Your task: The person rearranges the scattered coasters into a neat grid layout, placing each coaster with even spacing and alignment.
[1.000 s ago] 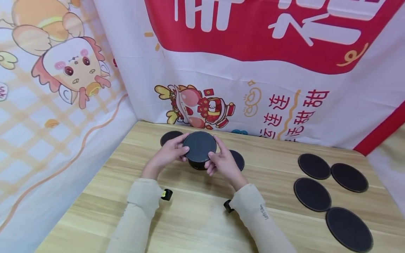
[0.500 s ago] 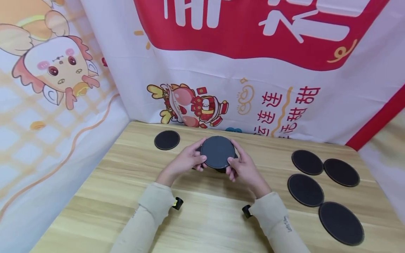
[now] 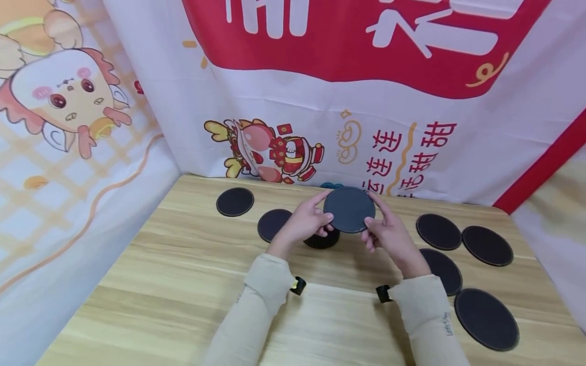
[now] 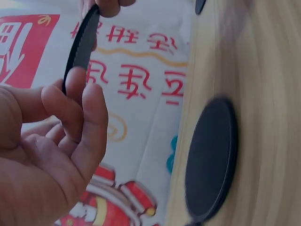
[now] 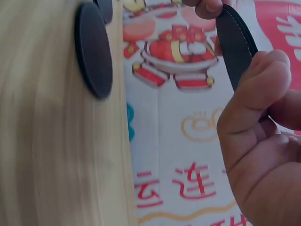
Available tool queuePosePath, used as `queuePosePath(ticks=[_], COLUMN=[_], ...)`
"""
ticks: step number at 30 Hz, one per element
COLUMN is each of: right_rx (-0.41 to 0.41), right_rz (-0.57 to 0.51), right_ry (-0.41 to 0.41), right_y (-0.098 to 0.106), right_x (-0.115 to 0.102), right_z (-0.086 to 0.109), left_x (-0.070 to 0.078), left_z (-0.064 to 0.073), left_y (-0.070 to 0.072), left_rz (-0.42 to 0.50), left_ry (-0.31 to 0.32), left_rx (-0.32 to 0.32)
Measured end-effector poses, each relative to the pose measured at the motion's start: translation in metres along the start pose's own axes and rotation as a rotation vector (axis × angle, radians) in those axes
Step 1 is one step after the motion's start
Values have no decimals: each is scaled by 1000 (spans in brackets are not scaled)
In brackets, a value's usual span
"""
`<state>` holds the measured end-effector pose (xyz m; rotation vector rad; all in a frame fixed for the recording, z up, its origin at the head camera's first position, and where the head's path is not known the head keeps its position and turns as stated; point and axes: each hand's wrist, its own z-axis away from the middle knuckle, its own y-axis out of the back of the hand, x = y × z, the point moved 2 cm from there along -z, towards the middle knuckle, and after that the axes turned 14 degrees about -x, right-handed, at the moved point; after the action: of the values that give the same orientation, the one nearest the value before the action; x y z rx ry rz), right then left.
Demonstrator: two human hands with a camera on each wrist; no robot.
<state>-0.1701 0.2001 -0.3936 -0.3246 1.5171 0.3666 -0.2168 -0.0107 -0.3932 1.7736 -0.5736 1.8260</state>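
Observation:
A round black coaster (image 3: 349, 209) with a stitched edge is held up above the table, pinched between both hands. My left hand (image 3: 309, 219) grips its left edge with thumb and fingers. At the opposite edge my right hand (image 3: 389, 231) holds it the same way. The left wrist view shows the raised coaster (image 4: 83, 44) nearly edge-on, as a thin disc. Just below and left of it, another black coaster (image 3: 322, 240) lies on the wood, partly hidden by the left hand. A further coaster (image 3: 271, 225) lies beside that one, behind the left wrist.
One coaster (image 3: 235, 202) lies at the far left of the wooden table (image 3: 151, 284). Several more, including a coaster (image 3: 487, 319) nearest the front, form a group on the right. A printed cloth (image 3: 284, 91) hangs along the back edge.
Both hands have carried the coaster to the right across the table, uncovering coasters that were behind them. The head view has shifted slightly to the right. Neither hand has let go.

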Motion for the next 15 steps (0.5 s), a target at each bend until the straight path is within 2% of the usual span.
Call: queuePosePath(ticks=[5, 9, 15], right_rx=[34, 61, 81], right_rz=[17, 47, 74], right_ry=[-104, -173, -265], right_y=[16, 25, 37], right_x=[10, 21, 39], right_z=[5, 5, 6], left_x=[-10, -22, -43], left_z=[-16, -24, -34], left_y=[-19, -29, -41], left_rz=[-31, -103, -109], left_ry=[46, 78, 99], left_rx=[48, 63, 35])
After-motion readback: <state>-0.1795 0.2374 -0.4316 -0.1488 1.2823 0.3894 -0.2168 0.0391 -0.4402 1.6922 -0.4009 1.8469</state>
